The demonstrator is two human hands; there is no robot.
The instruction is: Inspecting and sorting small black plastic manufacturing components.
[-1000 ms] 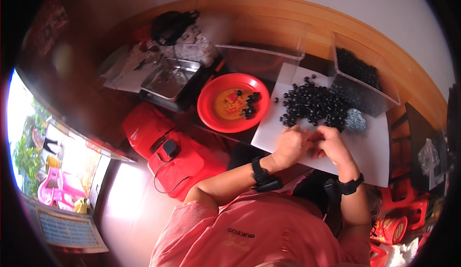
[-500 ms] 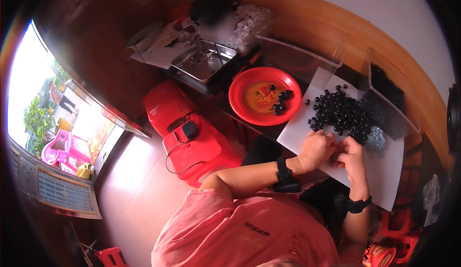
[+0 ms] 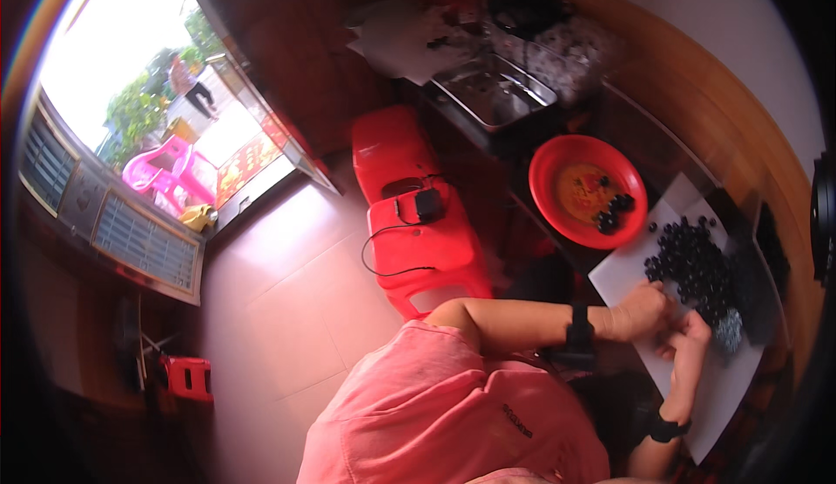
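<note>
My left hand [image 3: 643,311] and my right hand [image 3: 690,345] meet over a white sheet [image 3: 616,273], fingers closed in a pinch. Whatever sits between the fingertips is too small or hidden to make out. Just beyond them spreads a heap of small black round pieces [image 3: 692,262]. Beside my right hand, at the heap's near right edge, lies a grey-blue clump of tiny pieces [image 3: 728,331]. A red plate [image 3: 549,192] with a yellow patterned middle stands left of the heap and carries several of the black pieces.
Farther back is a metal tray [image 3: 496,101] beside a bag of pale pieces [image 3: 566,53]. A clear plastic bin [image 3: 766,301] borders the sheet's right side. Red stools [image 3: 427,249] stand to the left, with a black device and cable on top. Outside the doorway, a person [image 3: 192,88] stands near a pink chair [image 3: 170,170].
The view has turned left, so the table and hands appear farther right and more doorway shows. Both hands stay pinched together near the black heap.
</note>
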